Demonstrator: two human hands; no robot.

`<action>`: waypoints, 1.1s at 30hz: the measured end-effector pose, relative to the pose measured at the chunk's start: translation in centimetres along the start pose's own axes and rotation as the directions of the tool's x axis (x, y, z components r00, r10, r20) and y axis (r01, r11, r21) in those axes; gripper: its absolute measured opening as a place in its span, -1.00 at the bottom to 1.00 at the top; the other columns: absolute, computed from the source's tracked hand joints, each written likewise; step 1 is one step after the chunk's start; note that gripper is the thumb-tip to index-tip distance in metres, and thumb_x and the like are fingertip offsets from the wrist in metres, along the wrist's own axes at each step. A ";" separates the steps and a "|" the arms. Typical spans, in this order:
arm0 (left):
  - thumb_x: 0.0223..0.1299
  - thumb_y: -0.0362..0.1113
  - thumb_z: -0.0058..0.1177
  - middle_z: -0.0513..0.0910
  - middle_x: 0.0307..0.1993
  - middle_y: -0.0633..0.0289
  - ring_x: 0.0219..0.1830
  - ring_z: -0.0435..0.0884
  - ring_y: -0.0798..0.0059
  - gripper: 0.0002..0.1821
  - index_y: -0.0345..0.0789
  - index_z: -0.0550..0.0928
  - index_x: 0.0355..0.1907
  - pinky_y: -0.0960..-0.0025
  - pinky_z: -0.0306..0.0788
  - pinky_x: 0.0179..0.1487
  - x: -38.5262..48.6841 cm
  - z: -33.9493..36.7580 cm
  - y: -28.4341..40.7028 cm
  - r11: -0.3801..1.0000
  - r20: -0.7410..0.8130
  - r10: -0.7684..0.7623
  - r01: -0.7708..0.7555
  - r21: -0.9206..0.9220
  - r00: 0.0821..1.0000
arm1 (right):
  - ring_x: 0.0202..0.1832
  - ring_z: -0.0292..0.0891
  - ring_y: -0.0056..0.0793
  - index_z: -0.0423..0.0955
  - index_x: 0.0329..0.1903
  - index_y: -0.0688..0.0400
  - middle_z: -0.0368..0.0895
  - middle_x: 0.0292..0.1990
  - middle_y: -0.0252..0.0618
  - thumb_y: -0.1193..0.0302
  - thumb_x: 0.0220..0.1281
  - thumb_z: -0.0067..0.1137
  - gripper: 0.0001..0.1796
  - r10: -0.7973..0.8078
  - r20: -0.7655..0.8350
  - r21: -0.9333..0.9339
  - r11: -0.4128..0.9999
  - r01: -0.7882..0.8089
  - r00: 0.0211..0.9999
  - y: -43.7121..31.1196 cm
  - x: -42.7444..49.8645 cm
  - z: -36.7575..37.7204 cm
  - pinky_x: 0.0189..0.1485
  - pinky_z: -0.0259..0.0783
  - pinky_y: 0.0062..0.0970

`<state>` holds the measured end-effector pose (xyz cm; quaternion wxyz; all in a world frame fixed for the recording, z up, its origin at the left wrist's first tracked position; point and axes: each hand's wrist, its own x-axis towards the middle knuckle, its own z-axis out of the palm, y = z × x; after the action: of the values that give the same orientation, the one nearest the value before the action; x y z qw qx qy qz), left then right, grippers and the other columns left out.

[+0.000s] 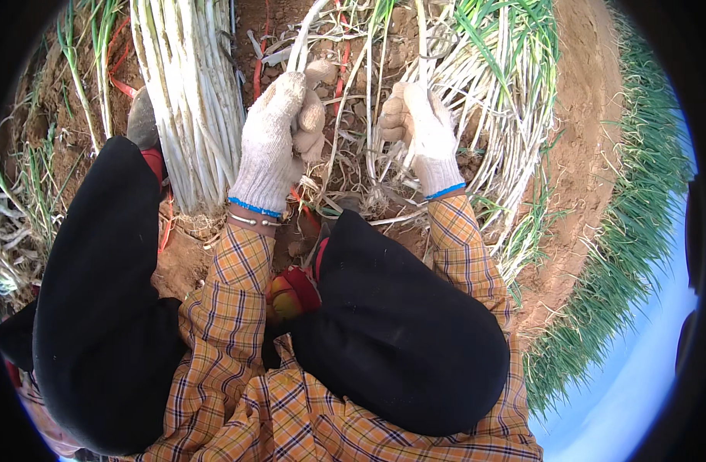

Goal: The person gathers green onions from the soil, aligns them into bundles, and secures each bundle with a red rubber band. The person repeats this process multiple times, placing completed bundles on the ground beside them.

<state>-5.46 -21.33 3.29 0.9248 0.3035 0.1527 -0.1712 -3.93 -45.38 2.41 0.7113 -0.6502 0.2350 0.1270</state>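
Observation:
My left hand [289, 121], in a white knitted glove with a blue hem, is closed on the white stalks of green onions [298, 49]. Level with it on the right, my right hand [420, 118], gloved alike, grips another green onion stalk [422, 40], with roots showing below the fist. Left of my left hand stands a thick bundle of white green onion stalks [188, 110], roots downward. A loose heap of green onions [503, 115] fans out right of my right hand. Between the hands, thin stalks [370, 110] lie on the soil.
Red plastic ties [342, 58] lie on the brown soil. My black-clad knees [393, 329] flank my left forearm. More green onions [23, 196] lie at the far left. Beyond a bare soil strip [589, 115] on the right grows a dense green crop [641, 173]. A shoe [143, 118] touches the bundle's left side.

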 end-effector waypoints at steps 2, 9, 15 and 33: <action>0.76 -0.07 -0.08 0.46 -0.50 0.44 -0.68 0.18 0.73 -0.50 -0.43 0.58 0.40 0.51 0.10 -0.64 0.3 0.0 -0.1 1.000 0.005 0.006 -0.006 0.011 1.000 | -0.37 0.72 -0.40 0.64 0.10 0.24 0.77 -0.27 -0.18 0.08 0.65 0.19 -0.57 0.190 0.131 0.130 0.970 -0.207 0.973 -1.4 -0.2 0.4 -0.31 0.69 -0.35; 0.64 0.11 0.11 0.55 -0.47 0.37 -0.60 0.45 0.56 -0.43 -0.41 0.68 0.25 0.40 0.42 -0.53 -0.7 -0.9 -3.7 0.902 -0.285 -0.336 0.394 0.177 0.898 | 0.21 0.67 -0.28 0.68 0.27 0.32 0.79 0.14 -0.12 -0.03 0.55 0.24 -0.36 0.019 0.292 -0.306 0.949 0.075 0.956 -1.7 -0.6 5.0 0.33 0.47 -0.34; 0.60 0.08 0.15 0.58 -0.44 0.34 -0.56 0.49 0.53 -0.45 -0.43 0.69 0.20 0.37 0.46 -0.48 -1.1 -0.6 -5.2 0.925 -0.228 -0.338 0.366 0.097 0.913 | 0.30 0.62 0.03 0.71 0.20 0.12 0.70 0.22 0.05 -0.12 0.57 0.11 -0.41 -0.216 0.373 -0.756 0.493 0.430 0.903 0.6 0.1 6.8 0.40 0.47 -0.16; 0.54 -0.02 0.20 0.77 -0.21 0.25 -0.23 0.61 0.48 -0.59 -0.37 0.80 0.00 0.37 0.48 -0.13 0.5 -3.3 -3.9 0.660 -0.382 -0.226 0.429 0.616 0.896 | -0.22 0.73 -0.25 0.44 0.52 0.25 0.73 -0.03 0.00 -0.10 0.57 0.19 -0.22 0.564 0.418 -0.697 0.702 -0.147 0.712 3.9 -5.9 1.1 -0.06 0.62 -0.24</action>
<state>-7.16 -22.34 -1.48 0.6687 0.6111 0.2565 -0.3371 -10.70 -43.09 2.02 0.4521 -0.7064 0.0687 0.5402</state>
